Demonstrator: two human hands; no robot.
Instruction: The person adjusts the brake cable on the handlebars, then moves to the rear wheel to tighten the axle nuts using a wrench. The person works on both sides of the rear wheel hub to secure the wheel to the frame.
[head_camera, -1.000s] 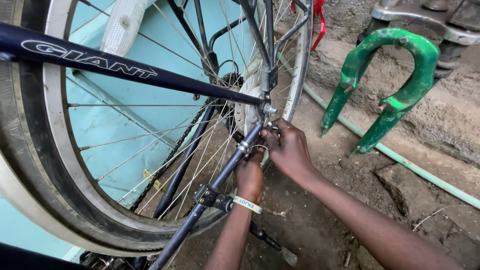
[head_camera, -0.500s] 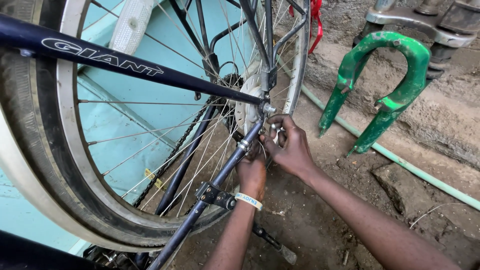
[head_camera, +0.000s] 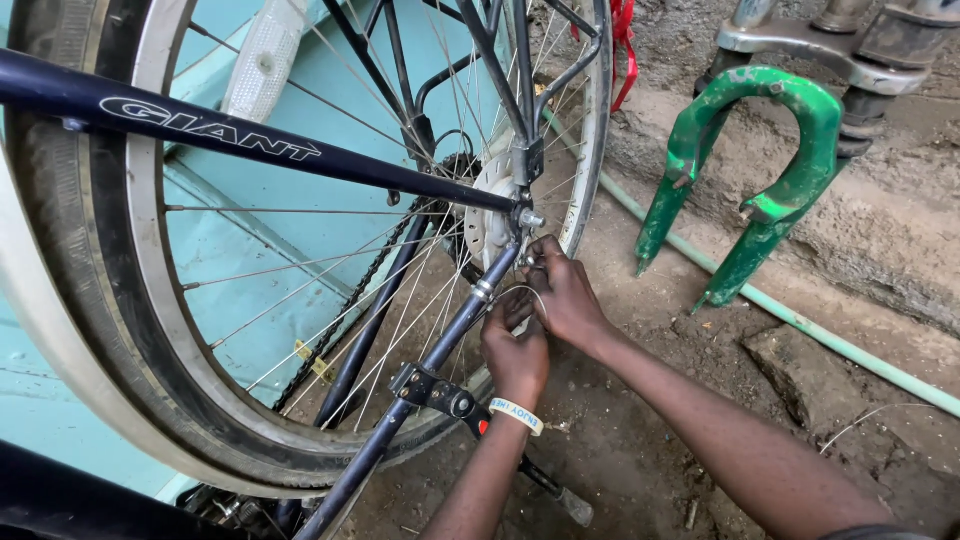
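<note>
A dark blue bicycle frame (head_camera: 260, 150) stands close to me, its rear wheel (head_camera: 150, 300) filling the left of the view. Both my hands work just below the rear axle nut (head_camera: 530, 218). My left hand (head_camera: 515, 350), with a white wristband, is closed around the lower end of the dark stay (head_camera: 455, 330) and a thin silver cable (head_camera: 522, 290). Above it, my right hand (head_camera: 568, 292) pinches the same cable close to the axle. The fingertips hide what lies under them.
A green fork (head_camera: 760, 190) leans on the earth bank at right, with a pale green hose (head_camera: 820, 330) running along the dirt ground. A kickstand (head_camera: 545, 485) sticks out below my left wrist. The chain (head_camera: 350, 310) and spokes lie behind the stay, and a turquoise wall stands behind the wheel.
Both hands stay at the rear axle, with only small finger movements on the cable. The view has shifted slightly.
</note>
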